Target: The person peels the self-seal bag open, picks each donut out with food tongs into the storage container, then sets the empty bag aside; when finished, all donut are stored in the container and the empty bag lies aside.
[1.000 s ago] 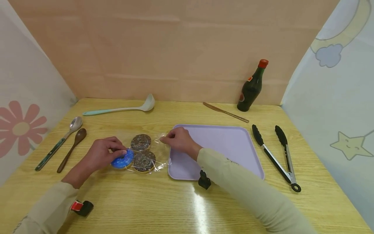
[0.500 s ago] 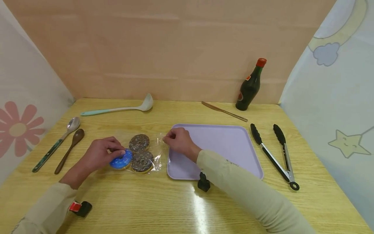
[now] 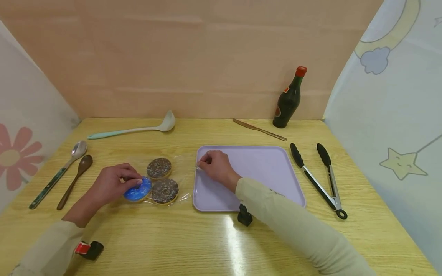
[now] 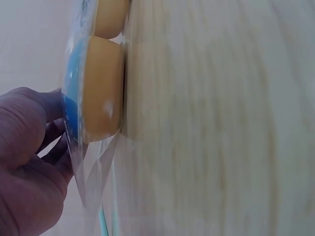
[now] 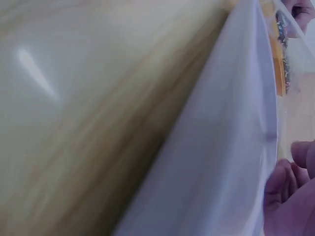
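Three doughnuts lie in a clear plastic bag (image 3: 184,178) on the table, left of a lilac tray (image 3: 262,172). One is blue (image 3: 142,190); the upper brown doughnut (image 3: 159,168) and the lower brown doughnut (image 3: 165,191) have sprinkles. My left hand (image 3: 115,180) pinches the bag at the blue doughnut, its thumb over the blue icing. In the left wrist view, film hangs slack below that doughnut's tan side (image 4: 103,91). Over the tray's left rim, my right hand (image 3: 217,166) pinches the bag's other end between thumb and fingers.
A metal spoon (image 3: 56,176) and a wooden spoon (image 3: 74,182) lie at left, a ladle (image 3: 138,129) behind. Toward the back right are a table knife (image 3: 259,129) and a dark bottle (image 3: 289,100). Tongs (image 3: 321,182) lie spread right of the tray.
My right hand has moved right, from beside the tray to over its left rim, drawing the film out from the doughnuts. The left hand keeps its hold. The head view has shifted slightly.
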Demonstrator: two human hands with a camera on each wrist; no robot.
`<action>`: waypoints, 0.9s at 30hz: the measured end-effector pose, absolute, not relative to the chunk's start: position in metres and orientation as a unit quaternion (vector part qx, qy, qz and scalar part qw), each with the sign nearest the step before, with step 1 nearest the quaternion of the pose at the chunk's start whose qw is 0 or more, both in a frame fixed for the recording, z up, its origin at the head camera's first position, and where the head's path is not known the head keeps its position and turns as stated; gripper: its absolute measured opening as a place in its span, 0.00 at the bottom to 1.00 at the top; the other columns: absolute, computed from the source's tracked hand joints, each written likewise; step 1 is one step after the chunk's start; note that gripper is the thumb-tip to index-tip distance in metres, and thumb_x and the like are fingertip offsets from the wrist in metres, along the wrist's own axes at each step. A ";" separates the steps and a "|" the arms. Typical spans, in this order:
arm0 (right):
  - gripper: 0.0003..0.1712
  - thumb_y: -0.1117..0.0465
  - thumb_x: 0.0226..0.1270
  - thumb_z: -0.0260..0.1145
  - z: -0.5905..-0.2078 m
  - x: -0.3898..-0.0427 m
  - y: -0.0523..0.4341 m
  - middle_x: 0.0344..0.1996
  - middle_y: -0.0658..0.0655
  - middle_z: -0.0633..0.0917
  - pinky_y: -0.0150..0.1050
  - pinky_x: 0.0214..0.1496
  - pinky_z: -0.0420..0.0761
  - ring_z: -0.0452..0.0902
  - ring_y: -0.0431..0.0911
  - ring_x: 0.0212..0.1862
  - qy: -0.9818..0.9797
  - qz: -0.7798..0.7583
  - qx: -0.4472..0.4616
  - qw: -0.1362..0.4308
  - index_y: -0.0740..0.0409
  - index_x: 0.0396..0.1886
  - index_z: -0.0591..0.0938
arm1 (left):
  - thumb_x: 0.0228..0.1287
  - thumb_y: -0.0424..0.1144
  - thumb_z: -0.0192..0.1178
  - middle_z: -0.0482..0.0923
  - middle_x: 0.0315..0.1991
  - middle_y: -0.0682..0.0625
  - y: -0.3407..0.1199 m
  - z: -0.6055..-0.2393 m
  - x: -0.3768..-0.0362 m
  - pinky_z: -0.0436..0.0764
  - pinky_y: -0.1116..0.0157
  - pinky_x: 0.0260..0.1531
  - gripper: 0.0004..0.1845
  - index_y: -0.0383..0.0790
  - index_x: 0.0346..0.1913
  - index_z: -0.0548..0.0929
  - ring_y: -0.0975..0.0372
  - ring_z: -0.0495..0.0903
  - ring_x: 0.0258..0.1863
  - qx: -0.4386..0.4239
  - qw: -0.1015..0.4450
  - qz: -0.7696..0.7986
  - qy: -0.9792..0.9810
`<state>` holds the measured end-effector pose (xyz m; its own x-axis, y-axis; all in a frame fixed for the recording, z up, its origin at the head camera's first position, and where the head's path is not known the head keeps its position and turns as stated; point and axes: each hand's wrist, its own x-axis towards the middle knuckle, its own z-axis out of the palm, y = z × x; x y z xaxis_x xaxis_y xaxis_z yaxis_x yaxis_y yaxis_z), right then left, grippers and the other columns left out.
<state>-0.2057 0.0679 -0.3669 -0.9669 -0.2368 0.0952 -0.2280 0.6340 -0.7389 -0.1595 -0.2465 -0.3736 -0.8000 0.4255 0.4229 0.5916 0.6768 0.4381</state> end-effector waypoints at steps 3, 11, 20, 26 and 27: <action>0.08 0.60 0.63 0.68 -0.365 -0.201 0.073 0.29 0.51 0.81 0.33 0.35 0.74 0.74 0.42 0.32 0.903 -0.399 -0.160 -0.019 0.60 0.37 0.83 | 0.51 0.27 0.70 0.76 0.29 0.59 -0.246 -0.375 -0.159 0.70 0.69 0.18 0.07 0.43 0.28 0.88 0.71 0.73 0.22 -0.280 0.150 -0.285 -0.905; 0.13 0.58 0.62 0.69 -0.364 -0.178 0.075 0.35 0.54 0.82 0.31 0.36 0.75 0.78 0.41 0.35 0.880 -0.337 -0.333 -0.027 0.63 0.42 0.86 | 0.51 0.27 0.70 0.77 0.30 0.58 -0.246 -0.374 -0.157 0.72 0.70 0.20 0.08 0.44 0.30 0.87 0.70 0.75 0.25 -0.274 0.163 -0.299 -0.899; 0.09 0.61 0.58 0.71 -0.368 -0.177 0.073 0.32 0.53 0.83 0.32 0.39 0.74 0.78 0.42 0.34 0.887 -0.285 -0.362 -0.027 0.62 0.37 0.87 | 0.54 0.29 0.69 0.77 0.32 0.55 -0.242 -0.375 -0.161 0.72 0.68 0.20 0.07 0.35 0.37 0.87 0.69 0.76 0.26 -0.263 0.162 -0.295 -0.904; 0.09 0.61 0.60 0.70 -0.368 -0.177 0.071 0.33 0.53 0.83 0.34 0.41 0.75 0.77 0.42 0.36 0.888 -0.266 -0.374 -0.019 0.61 0.37 0.87 | 0.52 0.27 0.69 0.78 0.29 0.58 -0.241 -0.376 -0.162 0.71 0.69 0.19 0.05 0.37 0.33 0.88 0.71 0.76 0.24 -0.270 0.159 -0.295 -0.903; 0.09 0.61 0.60 0.70 -0.368 -0.177 0.071 0.33 0.53 0.83 0.34 0.41 0.75 0.77 0.42 0.36 0.888 -0.265 -0.375 -0.019 0.61 0.37 0.87 | 0.53 0.28 0.69 0.77 0.29 0.58 -0.242 -0.376 -0.162 0.72 0.70 0.19 0.04 0.37 0.32 0.88 0.71 0.76 0.24 -0.270 0.161 -0.294 -0.903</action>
